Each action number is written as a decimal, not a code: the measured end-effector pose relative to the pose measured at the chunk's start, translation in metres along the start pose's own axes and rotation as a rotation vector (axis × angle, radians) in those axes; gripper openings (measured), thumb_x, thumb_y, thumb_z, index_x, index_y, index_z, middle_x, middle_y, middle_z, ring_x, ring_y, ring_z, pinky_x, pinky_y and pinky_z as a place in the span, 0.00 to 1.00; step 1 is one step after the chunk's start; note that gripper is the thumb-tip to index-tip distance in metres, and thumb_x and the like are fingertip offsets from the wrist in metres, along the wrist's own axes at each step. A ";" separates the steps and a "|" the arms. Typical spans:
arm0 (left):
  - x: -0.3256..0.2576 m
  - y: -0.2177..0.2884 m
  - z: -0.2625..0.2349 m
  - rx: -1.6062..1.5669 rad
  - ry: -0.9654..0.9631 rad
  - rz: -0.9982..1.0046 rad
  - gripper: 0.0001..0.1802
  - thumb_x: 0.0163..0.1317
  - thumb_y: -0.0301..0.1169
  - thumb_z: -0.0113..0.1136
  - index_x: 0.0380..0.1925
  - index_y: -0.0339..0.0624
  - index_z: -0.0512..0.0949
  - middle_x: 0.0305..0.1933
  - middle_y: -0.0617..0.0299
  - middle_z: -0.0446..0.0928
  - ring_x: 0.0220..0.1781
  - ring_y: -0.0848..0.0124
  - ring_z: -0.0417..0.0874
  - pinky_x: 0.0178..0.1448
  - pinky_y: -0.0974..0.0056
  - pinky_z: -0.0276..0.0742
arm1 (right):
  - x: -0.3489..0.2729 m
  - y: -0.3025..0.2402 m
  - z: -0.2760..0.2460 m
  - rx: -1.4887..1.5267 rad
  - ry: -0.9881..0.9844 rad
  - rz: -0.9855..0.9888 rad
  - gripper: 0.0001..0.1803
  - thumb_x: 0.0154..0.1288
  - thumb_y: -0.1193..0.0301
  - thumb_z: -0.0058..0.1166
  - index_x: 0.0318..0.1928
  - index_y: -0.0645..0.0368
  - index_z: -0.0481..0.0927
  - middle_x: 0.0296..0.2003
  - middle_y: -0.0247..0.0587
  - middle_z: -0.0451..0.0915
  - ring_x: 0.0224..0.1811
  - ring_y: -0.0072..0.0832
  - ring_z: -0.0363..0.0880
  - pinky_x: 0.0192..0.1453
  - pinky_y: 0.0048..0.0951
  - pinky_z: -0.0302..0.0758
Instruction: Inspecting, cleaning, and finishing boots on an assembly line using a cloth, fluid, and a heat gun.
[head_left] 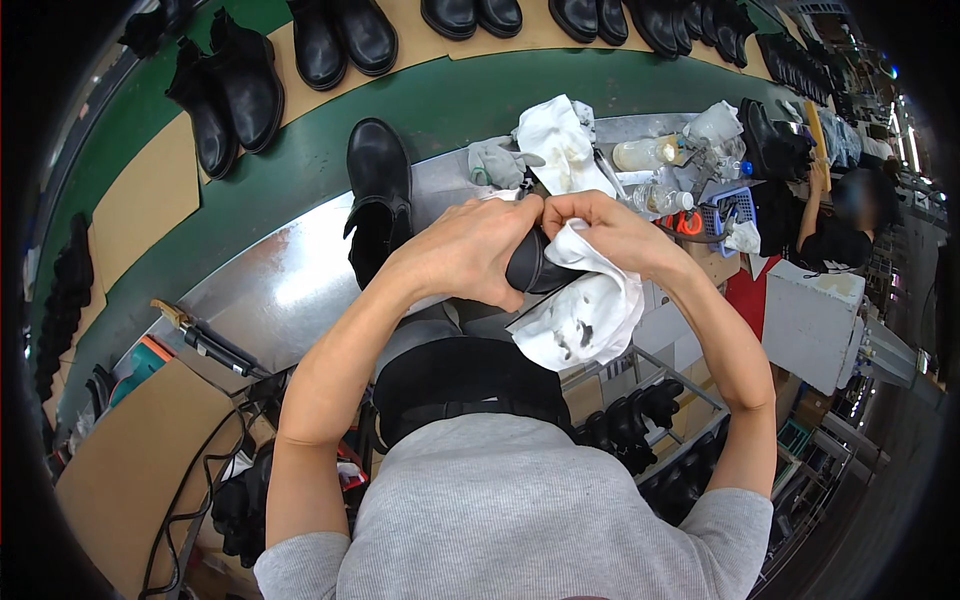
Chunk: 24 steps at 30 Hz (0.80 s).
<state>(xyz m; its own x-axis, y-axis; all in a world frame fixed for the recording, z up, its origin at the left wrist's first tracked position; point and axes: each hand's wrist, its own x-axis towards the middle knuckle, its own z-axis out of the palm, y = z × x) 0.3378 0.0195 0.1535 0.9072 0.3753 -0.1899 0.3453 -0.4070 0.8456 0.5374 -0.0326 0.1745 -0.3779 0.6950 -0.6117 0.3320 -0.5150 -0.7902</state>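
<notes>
Black boot (532, 265), white rag (590, 315) w/ dark smudges, green belt (300, 170).

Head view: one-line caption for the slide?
Left hand grips a black boot while the right hand presses a stained white cloth against it.

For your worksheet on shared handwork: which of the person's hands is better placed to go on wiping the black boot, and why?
The right hand, probably: it already grips the stained white cloth against the black boot. The left hand clasps the boot itself, steadying it.
</notes>
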 end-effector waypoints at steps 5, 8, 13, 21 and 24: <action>0.001 0.004 0.000 0.009 -0.013 -0.013 0.32 0.31 0.34 0.69 0.40 0.36 0.67 0.28 0.46 0.73 0.35 0.45 0.76 0.38 0.51 0.70 | -0.003 -0.002 0.003 0.012 0.032 0.012 0.02 0.55 0.75 0.48 0.30 0.61 0.72 0.25 0.25 0.70 0.29 0.11 0.65 0.33 0.17 0.63; 0.000 0.004 0.002 -0.020 0.059 0.087 0.33 0.31 0.34 0.69 0.41 0.36 0.67 0.30 0.45 0.75 0.37 0.45 0.77 0.40 0.52 0.71 | 0.001 0.017 0.002 -0.038 0.096 -0.091 0.08 0.54 0.73 0.48 0.33 0.65 0.76 0.27 0.33 0.75 0.33 0.19 0.70 0.38 0.24 0.69; -0.004 0.000 0.004 -0.007 0.025 0.035 0.34 0.30 0.35 0.71 0.41 0.37 0.68 0.35 0.44 0.77 0.43 0.44 0.77 0.44 0.49 0.72 | 0.004 0.012 0.007 -0.134 0.016 -0.190 0.06 0.56 0.74 0.48 0.31 0.65 0.73 0.27 0.30 0.72 0.34 0.18 0.67 0.39 0.25 0.68; 0.005 0.001 0.000 -0.027 0.005 0.062 0.36 0.28 0.36 0.71 0.42 0.37 0.68 0.32 0.44 0.77 0.39 0.44 0.79 0.42 0.51 0.73 | 0.009 0.018 0.001 -0.129 0.024 -0.177 0.16 0.53 0.66 0.52 0.36 0.66 0.80 0.29 0.40 0.80 0.34 0.26 0.77 0.38 0.29 0.73; 0.012 0.006 -0.002 0.018 0.003 0.044 0.35 0.29 0.36 0.71 0.41 0.36 0.69 0.31 0.44 0.78 0.38 0.44 0.79 0.41 0.52 0.75 | 0.017 0.029 0.003 -0.064 0.169 -0.205 0.10 0.55 0.72 0.49 0.34 0.65 0.77 0.26 0.31 0.76 0.32 0.17 0.70 0.37 0.25 0.70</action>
<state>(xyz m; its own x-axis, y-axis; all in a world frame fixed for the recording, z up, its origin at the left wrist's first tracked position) 0.3499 0.0232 0.1573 0.9209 0.3593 -0.1513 0.3094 -0.4376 0.8442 0.5385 -0.0375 0.1412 -0.2953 0.8579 -0.4206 0.3191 -0.3264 -0.8898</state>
